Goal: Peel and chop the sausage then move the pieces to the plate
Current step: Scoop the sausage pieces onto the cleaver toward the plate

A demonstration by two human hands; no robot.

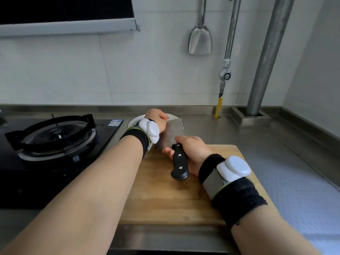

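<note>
My right hand (191,150) grips the black handle of a cleaver (171,133), whose broad steel blade is lifted and reaches out over a white plate (133,121) behind the wooden cutting board (165,196). My left hand (158,119) hovers over the plate with its fingers curled against the left face of the blade. The hand and the blade hide most of the plate. No sausage or sausage pieces are visible; whatever lies on the blade or in the plate is hidden.
A black gas stove (55,137) with a burner ring sits left of the board. A steel spatula (200,39) hangs on the tiled wall. Metal pipes (266,57) and a yellow gas valve (219,103) stand at the back right. The steel counter (276,144) extends right.
</note>
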